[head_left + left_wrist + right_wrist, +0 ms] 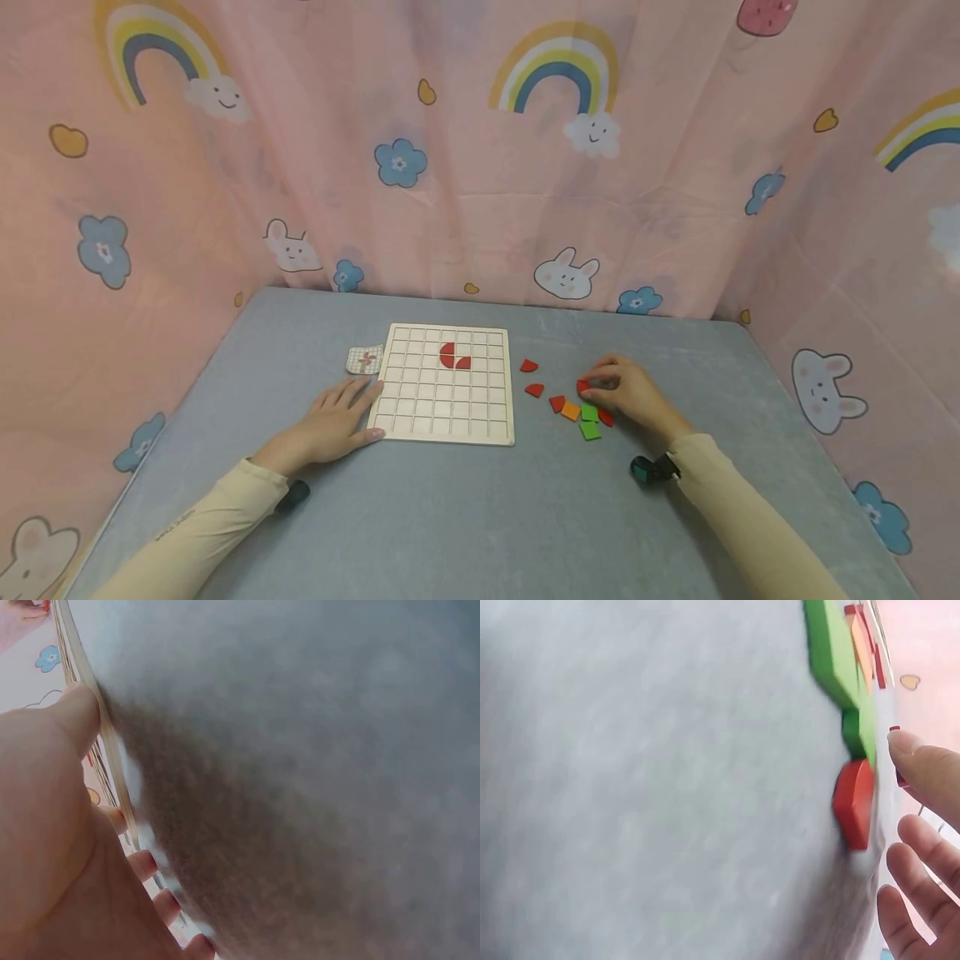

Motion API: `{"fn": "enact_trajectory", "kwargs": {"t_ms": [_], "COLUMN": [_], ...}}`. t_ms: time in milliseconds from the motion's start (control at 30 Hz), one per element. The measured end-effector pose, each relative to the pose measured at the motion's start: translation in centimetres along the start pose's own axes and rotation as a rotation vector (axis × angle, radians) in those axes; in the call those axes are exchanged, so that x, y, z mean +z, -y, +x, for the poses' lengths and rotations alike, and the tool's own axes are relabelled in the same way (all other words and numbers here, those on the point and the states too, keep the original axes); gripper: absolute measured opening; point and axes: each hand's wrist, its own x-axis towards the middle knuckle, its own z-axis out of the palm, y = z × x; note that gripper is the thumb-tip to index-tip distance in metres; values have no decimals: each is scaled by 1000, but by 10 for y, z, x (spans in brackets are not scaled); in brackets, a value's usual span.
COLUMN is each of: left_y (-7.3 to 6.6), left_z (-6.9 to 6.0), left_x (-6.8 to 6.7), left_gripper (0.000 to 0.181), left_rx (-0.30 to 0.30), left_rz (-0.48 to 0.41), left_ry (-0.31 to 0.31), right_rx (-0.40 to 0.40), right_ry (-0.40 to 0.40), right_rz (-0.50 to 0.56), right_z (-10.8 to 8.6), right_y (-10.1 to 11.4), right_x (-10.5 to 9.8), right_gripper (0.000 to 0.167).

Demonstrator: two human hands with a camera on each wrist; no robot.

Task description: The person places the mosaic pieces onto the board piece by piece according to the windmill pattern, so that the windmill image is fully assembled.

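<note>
You're working at a grey worktop (465, 517), with a pink curtain (480, 225) hanging along the far side and both flanks, printed with rainbows, rabbits and blue flowers.

The grid board (442, 398) is lying flat, left of the worktop's middle — roughly square, so no clear long axis; its near and far edges are running side to side. Red pieces are sitting in cells at its upper middle: two in one column, a third right of the lower one. A small printed card (364, 360) is lying by the board's left edge.

Right of the board, two loose red pieces are lying apart; farther right, a cluster is holding an orange piece (570, 412), two green pieces (590, 430) and more red.

The held red piece (582, 387) is sitting just beyond the greens. The right wrist view is showing it edge-on, long axis near upright there, leaning slightly; can't tell which way its corner is pointing.

Your right-hand grip (628, 393) is pinching that piece between thumb and finger, other fingers standing apart. Your left-hand grip (330, 425) is clamping nothing — fingers spreading, thumb and index touching the board's left edge.
</note>
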Motion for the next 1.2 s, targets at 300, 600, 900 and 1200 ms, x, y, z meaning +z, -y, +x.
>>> {"fn": "enact_trajectory", "kwargs": {"t_ms": [300, 600, 900, 1200], "left_y": [-6, -5, 1, -7], "left_z": [-1, -2, 2, -2], "left_x": [-6, -6, 1, -8], "left_gripper": [78, 79, 79, 78], "left_rx": [-15, -8, -16, -14], "left_rz": [-21, -28, -20, -20], "left_ry": [29, 19, 18, 31], "right_rx": [-12, -31, -67, -90], "right_ry": [-16, -1, -20, -40], "right_rz": [5, -5, 2, -10], "right_z": [10, 22, 37, 60], "right_y": [16, 42, 68, 85], "right_x": [7, 18, 32, 52], "right_gripper": [27, 27, 29, 26]}}
